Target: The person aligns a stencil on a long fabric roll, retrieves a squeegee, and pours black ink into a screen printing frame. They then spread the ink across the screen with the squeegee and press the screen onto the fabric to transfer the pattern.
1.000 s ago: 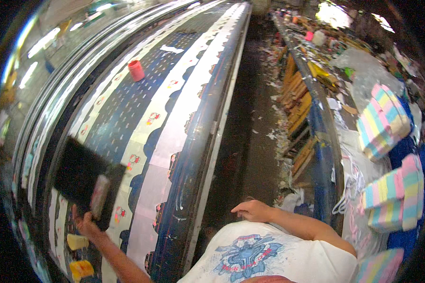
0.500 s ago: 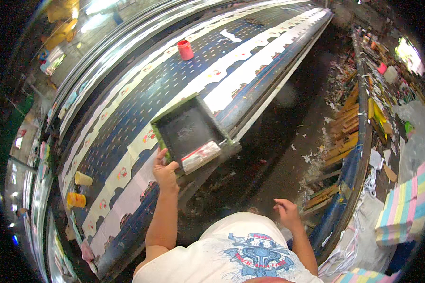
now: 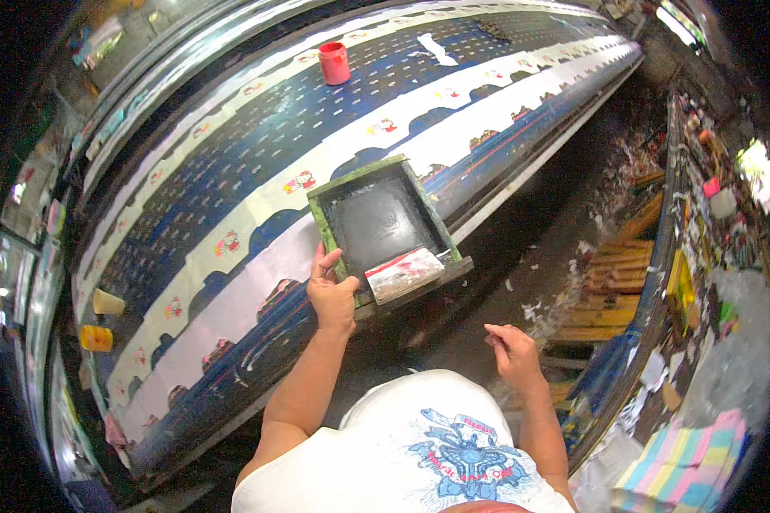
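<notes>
The frame [image 3: 381, 214] is hanging over the table [image 3: 265, 137]'s near edge, the squeegee [image 3: 405, 275] resting across its near end. The left hand [image 3: 332, 295] is pinching the frame's near left side between thumb and fingers; the right hand [image 3: 513, 355] is hovering half-curled, apparently holding nothing. One-sided support is risking a twist, and a tilt could be sending the squeegee sliding out. A dipping rim could be smearing the printed strips [image 3: 342, 154]; the red pot [image 3: 334, 66] is standing well apart.
</notes>
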